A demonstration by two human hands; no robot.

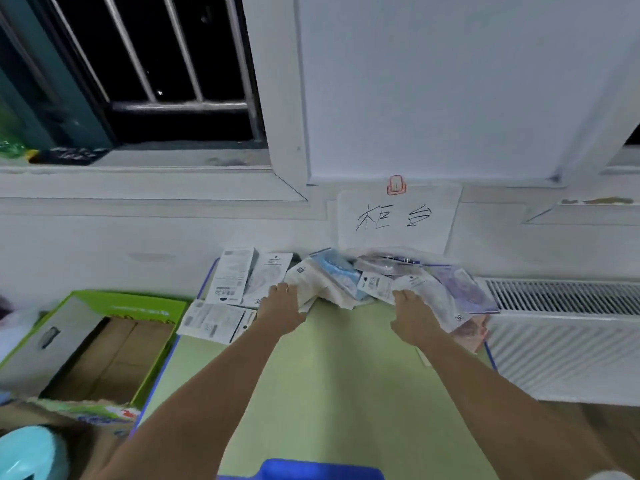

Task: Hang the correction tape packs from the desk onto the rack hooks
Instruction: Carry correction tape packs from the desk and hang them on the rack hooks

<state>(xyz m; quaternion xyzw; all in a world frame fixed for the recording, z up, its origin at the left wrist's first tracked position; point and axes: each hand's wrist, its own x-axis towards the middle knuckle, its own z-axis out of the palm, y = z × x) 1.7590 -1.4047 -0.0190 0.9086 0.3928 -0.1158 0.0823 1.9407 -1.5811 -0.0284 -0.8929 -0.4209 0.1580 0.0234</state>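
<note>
Head camera looks down over the desk (pixel 339 375).

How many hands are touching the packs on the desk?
2. The left hand rests on packs left of the pile; the right hand is on packs at its right side.

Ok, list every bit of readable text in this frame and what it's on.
"柜台": handwritten on the paper sign taped to the wall.
"36": on the pack under the right hand.
"36", partly hidden: on a pack beside the left hand.
Barcodes and fine print: too blurred.
</note>
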